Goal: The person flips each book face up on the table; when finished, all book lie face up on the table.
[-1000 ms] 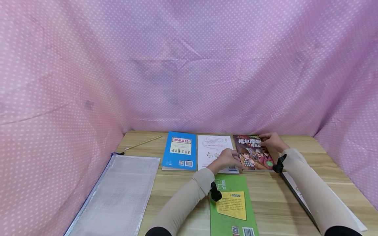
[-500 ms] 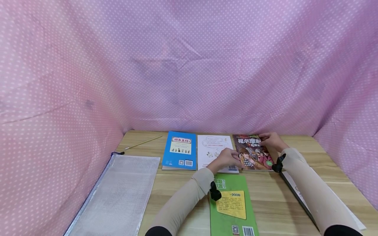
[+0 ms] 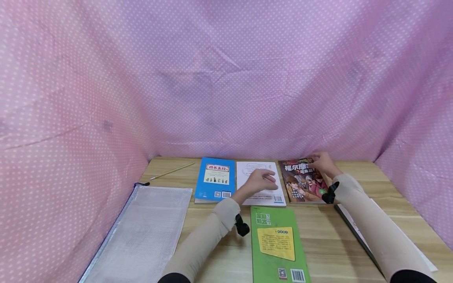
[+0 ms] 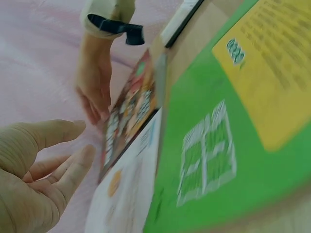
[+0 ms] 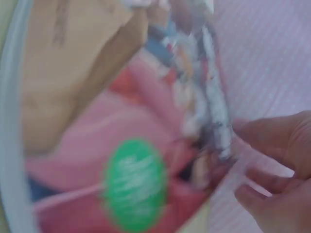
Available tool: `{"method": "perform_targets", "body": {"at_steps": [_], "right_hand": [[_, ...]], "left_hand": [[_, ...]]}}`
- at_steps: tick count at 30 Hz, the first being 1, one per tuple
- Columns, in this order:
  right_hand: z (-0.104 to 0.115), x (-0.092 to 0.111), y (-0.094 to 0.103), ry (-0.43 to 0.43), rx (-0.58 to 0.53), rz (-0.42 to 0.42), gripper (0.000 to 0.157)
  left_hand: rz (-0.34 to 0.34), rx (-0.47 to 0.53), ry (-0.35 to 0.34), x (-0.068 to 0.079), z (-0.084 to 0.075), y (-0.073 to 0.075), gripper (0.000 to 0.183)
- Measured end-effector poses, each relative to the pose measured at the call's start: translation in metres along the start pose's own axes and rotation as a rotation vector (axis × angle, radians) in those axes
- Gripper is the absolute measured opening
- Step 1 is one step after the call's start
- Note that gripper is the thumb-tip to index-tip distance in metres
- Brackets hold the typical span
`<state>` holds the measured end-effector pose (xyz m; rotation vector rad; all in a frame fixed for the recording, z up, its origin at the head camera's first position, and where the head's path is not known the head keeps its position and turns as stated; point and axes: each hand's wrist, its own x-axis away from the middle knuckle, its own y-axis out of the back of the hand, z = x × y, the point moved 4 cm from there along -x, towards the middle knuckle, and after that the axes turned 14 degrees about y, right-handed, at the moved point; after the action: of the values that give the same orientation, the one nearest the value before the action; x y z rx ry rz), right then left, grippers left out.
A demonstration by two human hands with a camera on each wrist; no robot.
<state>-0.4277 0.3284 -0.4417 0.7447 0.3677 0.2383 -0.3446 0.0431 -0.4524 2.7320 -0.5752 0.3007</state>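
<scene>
A dark book (image 3: 301,184) with a cartoon cover lies at the back right, its far right corner tilted up slightly. My right hand (image 3: 325,165) holds that corner; in the right wrist view the corner of the book (image 5: 160,111) lies between thumb and fingers (image 5: 265,179), though blur hides the exact contact. My left hand (image 3: 260,183) is above the white book (image 3: 244,192), with thumb and fingers (image 4: 73,174) apart and nothing between them. To its left lies a blue book (image 3: 203,184). Nearer to me, a green book (image 3: 256,251) rests below the white one.
A clear mesh zip pouch (image 3: 141,228) lies at the left of the wooden table (image 3: 226,251), with a pencil (image 3: 173,171) behind it. A white item with a dark edge (image 3: 357,228) is partly under my right forearm. Pink dotted cloth (image 3: 226,98) encloses the table.
My left hand has left the dark book's near left edge and moved left over the white book. My right hand has risen slightly, and the dark book's far right corner has come up.
</scene>
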Motion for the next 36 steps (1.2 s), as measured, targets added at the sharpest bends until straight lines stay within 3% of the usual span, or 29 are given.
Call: {"method": "perform_targets", "body": {"at_steps": [3, 7, 14, 19, 27, 36], "right_hand": [[0.016, -0.008, 0.000, 0.025, -0.018, -0.012, 0.055], [0.036, -0.016, -0.003, -0.009, -0.045, 0.003, 0.059], [0.061, -0.025, -0.024, 0.022, -0.164, 0.062, 0.060], [0.069, -0.028, -0.045, 0.061, -0.181, 0.120, 0.060], [0.058, -0.030, -0.075, 0.007, -0.230, 0.182, 0.059], [0.046, -0.034, -0.094, -0.015, -0.195, 0.227, 0.057]], "left_hand": [[-0.031, -0.010, -0.002, 0.009, 0.003, 0.021, 0.057], [-0.068, -0.023, 0.019, 0.020, 0.012, 0.046, 0.057], [-0.110, -0.120, 0.089, 0.038, 0.031, 0.072, 0.059], [-0.086, -0.185, 0.117, 0.050, 0.043, 0.079, 0.065], [-0.074, -0.275, 0.116, 0.059, 0.057, 0.082, 0.083], [-0.074, -0.228, 0.104, 0.061, 0.062, 0.079, 0.088]]}}
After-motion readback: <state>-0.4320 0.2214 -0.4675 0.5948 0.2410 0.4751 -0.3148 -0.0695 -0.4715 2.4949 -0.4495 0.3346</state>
